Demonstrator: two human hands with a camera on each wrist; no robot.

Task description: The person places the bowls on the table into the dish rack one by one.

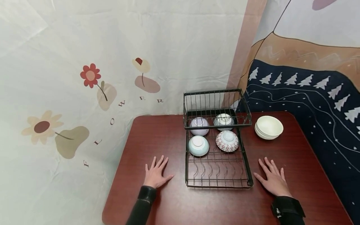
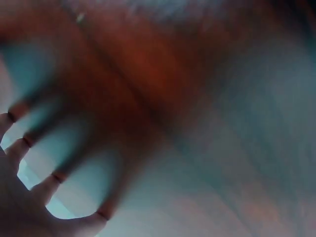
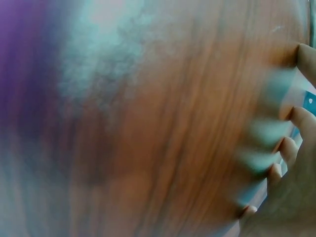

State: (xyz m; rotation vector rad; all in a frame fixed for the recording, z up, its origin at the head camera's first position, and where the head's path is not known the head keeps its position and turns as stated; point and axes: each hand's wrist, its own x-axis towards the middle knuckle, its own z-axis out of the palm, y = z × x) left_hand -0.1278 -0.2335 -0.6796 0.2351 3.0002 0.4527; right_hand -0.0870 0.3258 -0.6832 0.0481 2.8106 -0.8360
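Note:
My left hand [image 1: 156,175] rests on the table left of a black wire dish rack [image 1: 219,187], fingers spread and holding nothing. On the rack's other side my right hand [image 1: 274,181] lies with spread fingers, also without anything in it. Upside down in the rack sit a pale green bowl [image 1: 198,150], a red-patterned bowl [image 1: 227,145], a lavender bowl [image 1: 199,129] and a grey-white bowl [image 1: 223,120]. Beyond the right hand stands a stack of cream bowls [image 1: 269,127], upright. Both wrist views show fingertips touching the reddish-brown tabletop, much of it blurred.
The dish rack has an upper tier [image 1: 217,127] that overhangs its back part and partly covers the rear bowls. Behind the dark red table [image 1: 157,134] hangs a pale flower-printed cloth [image 1: 112,47]. A navy cloth with white trees [image 1: 309,103] borders the right side.

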